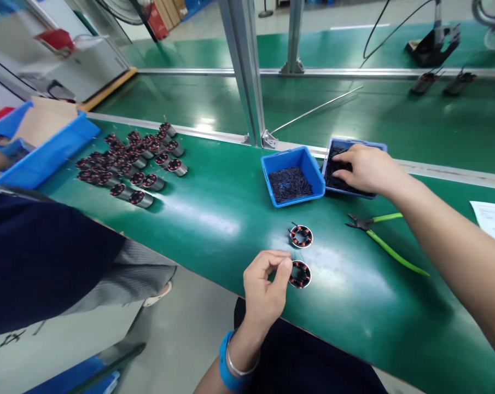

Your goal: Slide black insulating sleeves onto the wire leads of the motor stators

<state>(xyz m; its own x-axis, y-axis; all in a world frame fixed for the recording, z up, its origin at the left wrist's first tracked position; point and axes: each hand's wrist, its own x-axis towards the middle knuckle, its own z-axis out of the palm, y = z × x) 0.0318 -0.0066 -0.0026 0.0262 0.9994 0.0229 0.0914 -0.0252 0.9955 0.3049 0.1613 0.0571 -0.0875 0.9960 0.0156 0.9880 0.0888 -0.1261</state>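
Observation:
Thumb and forefinger of my left hand (267, 284) are pinched together at the left edge of the nearer copper-wound stator (300, 274), by its thin wires. A second stator (301, 236) lies just beyond it on the green table (214, 219). My right hand (364, 167) reaches into a blue bin (356, 143) of small black pieces; its fingertips are among them, and what they hold is hidden. Left of that stands another blue bin (294, 183) with thin black pieces. Green-handled cutters (389, 246) lie open below my right forearm.
Many wound stators (136, 161) stand grouped at the left. Beyond them is a large blue crate (54, 148) with another person's hand in it. A metal post (247, 82) rises at the table's back edge. Paper (493, 219) lies far right.

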